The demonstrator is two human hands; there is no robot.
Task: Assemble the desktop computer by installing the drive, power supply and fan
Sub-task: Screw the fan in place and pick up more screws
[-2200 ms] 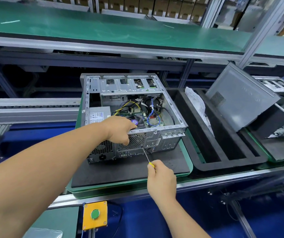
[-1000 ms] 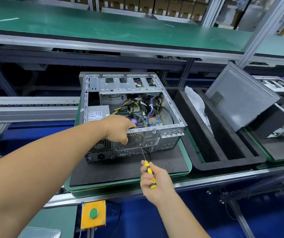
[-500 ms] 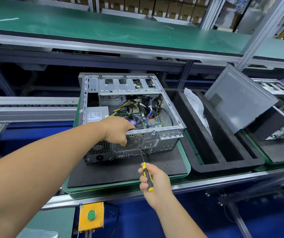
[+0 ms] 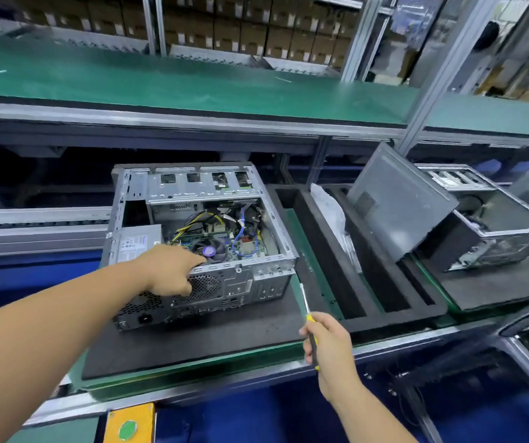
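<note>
We are gripping the rear top edge of the open computer case [image 4: 199, 241] with our left hand [image 4: 169, 271], fingers curled over it. Our right hand [image 4: 328, 345] is holding a yellow-handled screwdriver [image 4: 308, 318] clear of the case.

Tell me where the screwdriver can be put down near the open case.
Bare black mat lies between the case's rear panel and the near green edge. A narrower strip runs right of the case, beside the foam tray. Inside the case is crowded with cables.

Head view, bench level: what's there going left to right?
open computer case → screwdriver in the right hand → black foam tray → leaning grey side panel → second computer case
</note>
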